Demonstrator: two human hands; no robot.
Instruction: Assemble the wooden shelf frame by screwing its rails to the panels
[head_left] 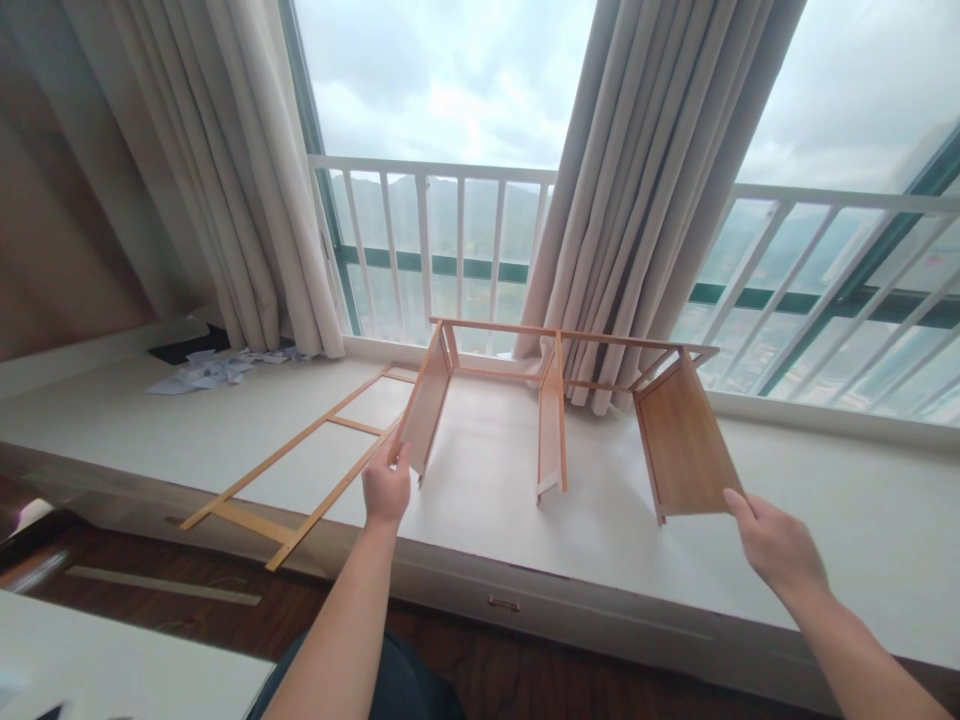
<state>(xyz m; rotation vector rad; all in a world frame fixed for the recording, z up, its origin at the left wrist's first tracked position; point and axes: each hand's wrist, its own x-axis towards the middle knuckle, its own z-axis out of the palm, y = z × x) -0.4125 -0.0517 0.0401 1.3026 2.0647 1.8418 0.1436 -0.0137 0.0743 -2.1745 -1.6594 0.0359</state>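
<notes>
Head view: a wide pale window ledge beneath a railed window and drawn curtains carries a half-built wooden shelf frame, which stands on the ledge with three upright panels joined by thin rails along the back and top. A separate ladder-like slatted frame lies flat on the ledge to the left, one end overhanging the front edge, just beside the left panel. Crumpled papers sit in the far left corner by the curtain. The left hand grips the lower front corner of the left panel, fingers closed on its edge. The right hand meets the lower front corner of the right panel, thumb and fingertips together on that corner, though how firmly it pinches cannot be told. The middle panel stands free between them. Handled well, the frame is probably best steadied with even pressure from both hands, since the thin rails look likely to rack or twist if one side is pushed ahead of the other; keeping the panel feet flat on the ledge and clear of the slatted frame seems wise.
</notes>
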